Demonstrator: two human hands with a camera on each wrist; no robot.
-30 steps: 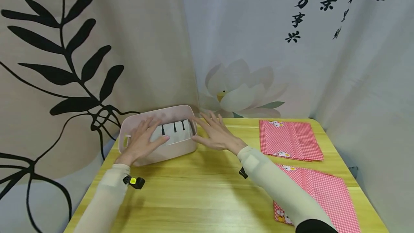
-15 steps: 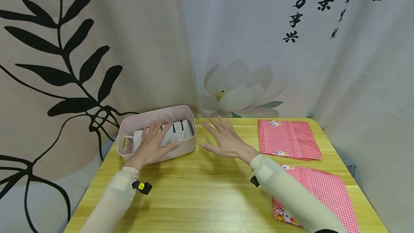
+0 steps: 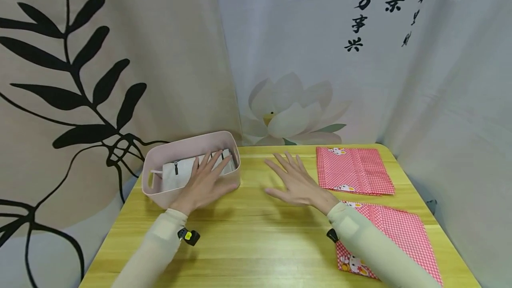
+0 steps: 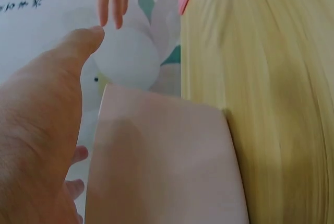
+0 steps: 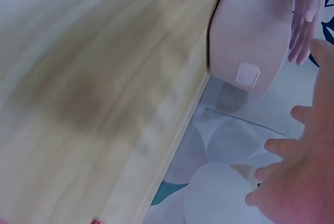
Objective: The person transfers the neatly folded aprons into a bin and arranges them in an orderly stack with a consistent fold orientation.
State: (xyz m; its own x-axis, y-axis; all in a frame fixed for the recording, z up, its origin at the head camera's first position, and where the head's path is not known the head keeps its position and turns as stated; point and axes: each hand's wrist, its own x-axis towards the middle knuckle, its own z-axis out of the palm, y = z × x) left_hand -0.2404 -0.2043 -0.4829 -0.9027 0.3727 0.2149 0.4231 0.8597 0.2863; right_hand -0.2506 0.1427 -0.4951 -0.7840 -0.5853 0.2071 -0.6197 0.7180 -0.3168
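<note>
At the table's far left stands a pale pink plastic bin [image 3: 192, 142] with cut-out handles. Inside it lie white folded items [image 3: 170, 179] with dark zipper-pull-like tabs, partly hidden by my left hand [image 3: 206, 186]. That hand is spread over the bin's near right side, fingers straight, holding nothing. To the bin's right, my right hand [image 3: 298, 183] hovers above the bare wood with fingers spread, also holding nothing. In the left wrist view the bin's outer wall [image 4: 167, 161] shows below the thumb. The right wrist view shows the bin's end handle [image 5: 248, 74] beyond the fingers.
Two folded red-and-white checked cloths [image 3: 354, 170] with cartoon rabbit prints lie on the right side of the wooden table [image 3: 256, 243]; the nearer checked cloth [image 3: 404, 234] is partly under my right forearm. A printed curtain [image 3: 192, 57] hangs behind the table.
Both hands have moved to the right, the right hand away from the bin's right end and the left across the bin. The bin and cloths stay in place; the head view has shifted slightly.
</note>
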